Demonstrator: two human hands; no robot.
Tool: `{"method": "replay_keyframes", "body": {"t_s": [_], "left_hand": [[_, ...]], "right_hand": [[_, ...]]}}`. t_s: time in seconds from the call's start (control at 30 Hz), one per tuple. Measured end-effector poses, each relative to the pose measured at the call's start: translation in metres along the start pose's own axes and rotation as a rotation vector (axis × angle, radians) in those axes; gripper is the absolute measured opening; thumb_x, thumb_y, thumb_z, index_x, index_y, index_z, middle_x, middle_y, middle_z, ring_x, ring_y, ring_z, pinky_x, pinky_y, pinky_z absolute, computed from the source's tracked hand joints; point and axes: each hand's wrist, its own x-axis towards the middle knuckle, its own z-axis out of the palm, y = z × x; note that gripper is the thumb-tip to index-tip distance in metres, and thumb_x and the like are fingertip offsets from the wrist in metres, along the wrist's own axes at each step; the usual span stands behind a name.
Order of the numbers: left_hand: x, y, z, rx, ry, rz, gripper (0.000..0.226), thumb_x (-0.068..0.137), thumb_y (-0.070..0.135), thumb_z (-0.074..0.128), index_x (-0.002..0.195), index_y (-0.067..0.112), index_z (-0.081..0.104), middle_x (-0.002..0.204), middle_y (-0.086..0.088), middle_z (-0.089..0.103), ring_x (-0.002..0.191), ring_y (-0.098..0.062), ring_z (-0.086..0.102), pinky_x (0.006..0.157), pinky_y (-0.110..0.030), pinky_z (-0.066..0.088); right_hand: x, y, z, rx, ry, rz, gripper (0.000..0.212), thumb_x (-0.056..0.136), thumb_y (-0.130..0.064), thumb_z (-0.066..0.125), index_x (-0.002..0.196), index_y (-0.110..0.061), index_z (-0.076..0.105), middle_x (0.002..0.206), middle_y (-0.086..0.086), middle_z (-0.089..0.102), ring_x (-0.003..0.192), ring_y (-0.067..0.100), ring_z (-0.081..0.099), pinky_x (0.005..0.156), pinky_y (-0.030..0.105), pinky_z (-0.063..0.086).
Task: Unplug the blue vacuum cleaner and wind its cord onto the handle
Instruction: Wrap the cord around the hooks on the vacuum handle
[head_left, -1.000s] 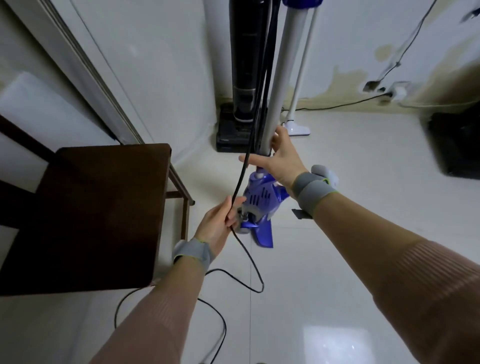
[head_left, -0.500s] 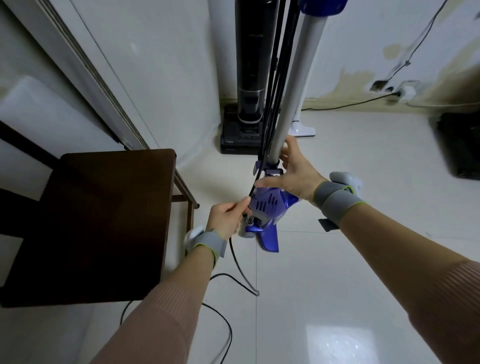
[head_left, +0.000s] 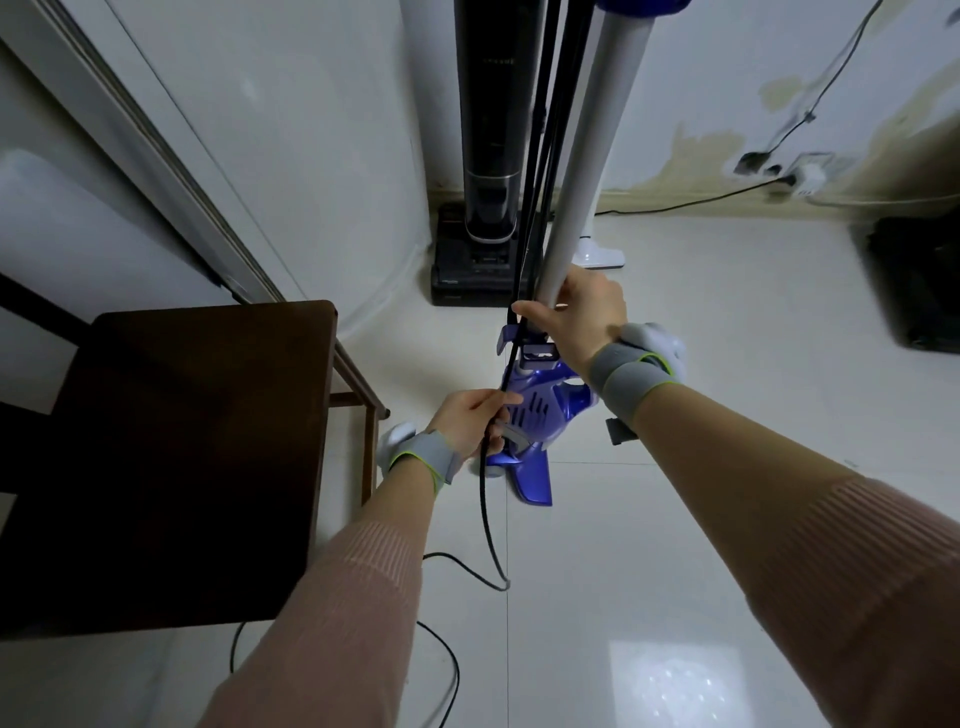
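The blue vacuum cleaner (head_left: 540, 410) stands upright on the floor, its grey tube (head_left: 592, 145) rising out of the top of the frame. My right hand (head_left: 576, 312) grips the bottom of that tube, just above the blue body. Several runs of the black cord (head_left: 540, 156) stretch up alongside the tube. My left hand (head_left: 472, 421) is closed on the cord beside the blue body. Below it the cord (head_left: 485, 519) hangs down and loops loosely over the floor tiles. The top of the handle and the cord's plug are out of view.
A dark wooden stool (head_left: 171, 457) stands close at the left. A black upright cleaner (head_left: 488, 156) sits on its dock in the corner, with a white appliance foot (head_left: 597, 254) beside it. A wall socket (head_left: 800, 176) holds plugs at the right; a black object (head_left: 919, 286) lies beyond.
My left hand has slid up the cord toward the blue body and drawn it taut. More cord runs now lie along the tube, and less slack lies on the floor.
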Motion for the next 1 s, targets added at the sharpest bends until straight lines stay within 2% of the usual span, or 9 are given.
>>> {"method": "replay_keyframes", "body": {"t_s": [0.17, 0.33, 0.43, 0.53, 0.57, 0.63, 0.7, 0.83, 1.0], "left_hand": [[0.01, -0.008, -0.009, 0.217, 0.093, -0.077, 0.043, 0.094, 0.037, 0.051, 0.07, 0.005, 0.067, 0.055, -0.005, 0.033, 0.024, -0.007, 0.024, 0.032, -0.012, 0.023], [0.022, -0.004, 0.001, 0.153, 0.09, -0.157, 0.036, 0.1, 0.022, 0.043, 0.105, -0.006, 0.064, 0.047, -0.001, 0.037, 0.019, -0.004, 0.02, 0.027, -0.008, 0.018], [0.044, 0.008, 0.0, 0.269, 0.102, -0.219, 0.034, 0.1, 0.019, 0.042, 0.084, -0.003, 0.062, 0.044, -0.002, 0.053, 0.016, -0.005, 0.026, 0.024, -0.01, 0.017], [0.057, 0.038, -0.001, 0.441, 0.205, -0.172, 0.024, 0.096, 0.019, 0.05, 0.099, -0.003, 0.061, 0.067, -0.008, 0.058, 0.037, -0.005, 0.048, 0.026, -0.01, 0.034], [0.061, 0.048, -0.003, 0.479, 0.232, -0.153, 0.024, 0.096, 0.02, 0.051, 0.093, -0.002, 0.059, 0.064, -0.008, 0.059, 0.041, -0.006, 0.049, 0.028, -0.01, 0.036], [0.063, 0.068, -0.007, 0.45, 0.216, -0.183, 0.035, 0.098, 0.019, 0.045, 0.068, 0.003, 0.049, 0.034, 0.001, 0.051, 0.024, -0.004, 0.04, 0.024, -0.011, 0.025], [0.062, 0.087, -0.018, 0.344, 0.137, -0.211, 0.038, 0.101, 0.02, 0.04, 0.064, 0.009, 0.044, 0.02, 0.006, 0.038, 0.013, -0.003, 0.025, 0.023, -0.007, 0.011], [0.049, 0.125, -0.033, 0.142, 0.047, -0.162, 0.035, 0.101, 0.026, 0.039, 0.068, 0.015, 0.042, 0.026, 0.007, 0.036, 0.018, -0.002, 0.021, 0.021, -0.012, 0.011], [0.002, 0.176, -0.028, 0.313, -0.137, -0.248, 0.038, 0.102, 0.031, 0.032, 0.069, 0.014, 0.042, 0.028, 0.008, 0.031, 0.018, -0.003, 0.022, 0.022, -0.012, 0.014]], "right_hand": [[0.0, 0.002, -0.003, 0.004, -0.016, -0.032, 0.025, 0.076, -0.032, 0.074, 0.085, -0.01, 0.065, 0.084, 0.011, 0.071, 0.08, 0.031, 0.066, 0.076, 0.045, 0.054], [-0.002, 0.005, -0.002, -0.004, -0.006, -0.048, 0.027, 0.077, -0.034, 0.073, 0.085, -0.009, 0.065, 0.082, 0.011, 0.072, 0.078, 0.03, 0.066, 0.074, 0.045, 0.054], [-0.002, 0.006, 0.0, 0.016, -0.007, -0.034, 0.026, 0.077, -0.034, 0.073, 0.086, -0.011, 0.064, 0.081, 0.009, 0.072, 0.078, 0.029, 0.066, 0.074, 0.044, 0.054], [-0.005, 0.005, 0.002, 0.013, 0.004, -0.025, 0.029, 0.078, -0.035, 0.072, 0.088, -0.009, 0.064, 0.081, 0.01, 0.072, 0.079, 0.031, 0.065, 0.072, 0.043, 0.053], [-0.006, 0.005, 0.002, 0.006, 0.006, -0.028, 0.029, 0.079, -0.035, 0.071, 0.089, -0.009, 0.064, 0.082, 0.01, 0.072, 0.08, 0.031, 0.065, 0.073, 0.043, 0.052], [-0.005, 0.005, 0.0, -0.01, 0.003, -0.019, 0.028, 0.08, -0.035, 0.07, 0.091, -0.01, 0.065, 0.085, 0.01, 0.073, 0.082, 0.031, 0.064, 0.074, 0.041, 0.052], [-0.003, 0.004, -0.002, -0.01, 0.0, -0.008, 0.026, 0.081, -0.034, 0.069, 0.091, -0.01, 0.064, 0.086, 0.01, 0.073, 0.083, 0.031, 0.064, 0.074, 0.041, 0.052], [-0.001, -0.004, 0.001, -0.002, -0.021, 0.01, 0.025, 0.082, -0.031, 0.068, 0.091, -0.009, 0.063, 0.085, 0.01, 0.073, 0.081, 0.032, 0.064, 0.073, 0.042, 0.052], [-0.002, -0.022, -0.01, 0.008, -0.084, 0.142, 0.026, 0.082, -0.031, 0.068, 0.094, -0.009, 0.063, 0.09, 0.011, 0.071, 0.084, 0.032, 0.064, 0.075, 0.039, 0.053]]}}
